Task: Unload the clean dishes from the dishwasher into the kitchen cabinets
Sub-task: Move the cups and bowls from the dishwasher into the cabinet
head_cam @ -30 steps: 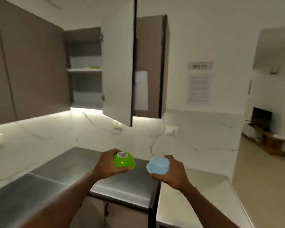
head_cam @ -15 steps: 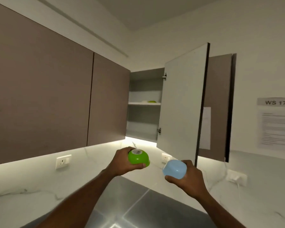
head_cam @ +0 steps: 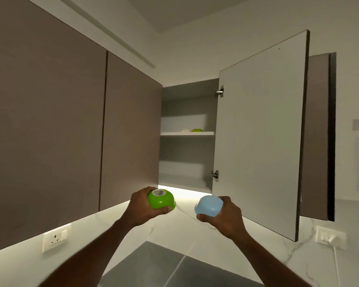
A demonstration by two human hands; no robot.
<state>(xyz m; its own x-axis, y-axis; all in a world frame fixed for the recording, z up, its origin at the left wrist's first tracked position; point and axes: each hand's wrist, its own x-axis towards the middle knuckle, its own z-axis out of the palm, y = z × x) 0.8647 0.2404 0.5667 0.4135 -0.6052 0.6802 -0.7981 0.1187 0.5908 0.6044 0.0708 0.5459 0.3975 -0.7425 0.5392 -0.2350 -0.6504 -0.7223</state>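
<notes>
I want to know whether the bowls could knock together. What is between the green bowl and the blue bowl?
Nothing solid. In the head view the green bowl and the blue bowl are apart, and through the gap shows only the lit marble backsplash behind them.

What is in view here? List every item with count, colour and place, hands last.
green bowl: one, green, in the left hand, base up
blue bowl: one, pale blue, in the right hand
open cabinet: one, grey inside, centre
cabinet door: one, pale, swung open at right
shelf items: two, one green, one white, on the middle shelf
wall socket: one, white, lower left
left hand: grips the green bowl
right hand: grips the blue bowl
</notes>
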